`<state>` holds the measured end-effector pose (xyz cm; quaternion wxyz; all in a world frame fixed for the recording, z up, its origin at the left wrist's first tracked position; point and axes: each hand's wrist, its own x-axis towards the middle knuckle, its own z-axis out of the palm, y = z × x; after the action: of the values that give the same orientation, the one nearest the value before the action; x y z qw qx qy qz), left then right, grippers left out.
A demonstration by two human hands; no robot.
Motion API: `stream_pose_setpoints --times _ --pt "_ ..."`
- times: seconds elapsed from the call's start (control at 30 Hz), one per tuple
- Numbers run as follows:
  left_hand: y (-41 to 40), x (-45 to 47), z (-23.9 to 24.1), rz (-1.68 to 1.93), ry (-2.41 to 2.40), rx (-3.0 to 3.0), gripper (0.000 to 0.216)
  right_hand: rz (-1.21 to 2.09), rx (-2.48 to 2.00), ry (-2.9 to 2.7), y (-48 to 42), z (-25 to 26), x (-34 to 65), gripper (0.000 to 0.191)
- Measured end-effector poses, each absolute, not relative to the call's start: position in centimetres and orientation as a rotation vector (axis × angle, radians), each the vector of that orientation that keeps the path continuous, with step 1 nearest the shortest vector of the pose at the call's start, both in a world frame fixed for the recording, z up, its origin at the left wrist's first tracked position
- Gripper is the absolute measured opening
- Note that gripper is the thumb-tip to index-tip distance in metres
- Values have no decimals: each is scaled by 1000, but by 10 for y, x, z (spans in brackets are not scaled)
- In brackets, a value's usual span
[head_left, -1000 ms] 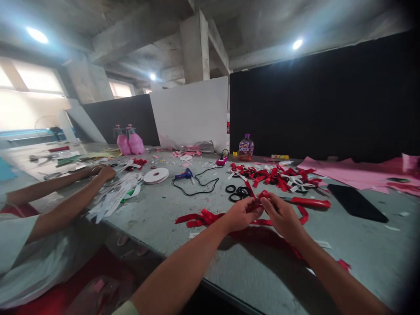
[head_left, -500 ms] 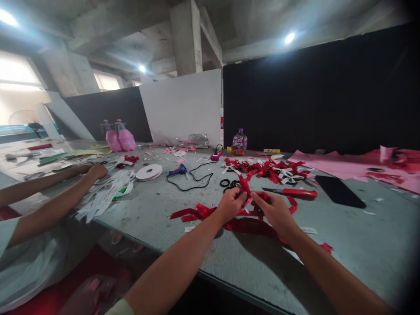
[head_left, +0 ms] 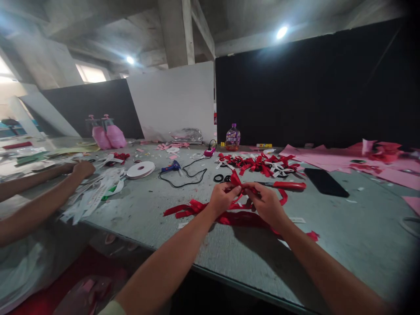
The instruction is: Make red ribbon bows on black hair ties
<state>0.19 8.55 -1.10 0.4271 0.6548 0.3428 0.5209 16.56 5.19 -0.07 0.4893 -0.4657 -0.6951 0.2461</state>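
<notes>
Just below the middle of the frame, the left hand and the right hand meet above the grey table, fingers of both pinched on a folded piece of red ribbon (its loose length trails left across the table). Behind them lie red-handled scissors, a heap of red and white bows and a black phone. At centre left, another person's hand rests on white strips
</notes>
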Motion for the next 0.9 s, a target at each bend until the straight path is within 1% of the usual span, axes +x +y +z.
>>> stream_pose_setpoints --times 0.07,0.17,0.33,0.43,0.53,0.63,0.7,0.9 --pt "88 1 -12 1306 855 1593 32 493 -1140 -1752 51 -1 167 32" --pt "90 0 -12 1284 828 1563 36 360 -1161 -1791 50 -1 169 31" --pt "91 0 -12 1253 797 1583 39 259 -1158 -1843 50 -4 169 25" --pt "93 2 -16 1263 809 1596 37 215 -1150 -1902 49 -5 171 26" --pt "100 3 -21 1301 840 1595 33 153 -1176 -1944 51 -4 176 31" --pt "110 -2 -24 1392 928 1567 27 87 -1250 -1920 56 -5 182 39" --pt "119 -9 -26 1460 1028 1525 24 46 -1314 -1901 63 -8 187 40" --pt "141 -28 -26 1586 1289 1379 32 -7 -1418 -2040 78 -25 196 30"
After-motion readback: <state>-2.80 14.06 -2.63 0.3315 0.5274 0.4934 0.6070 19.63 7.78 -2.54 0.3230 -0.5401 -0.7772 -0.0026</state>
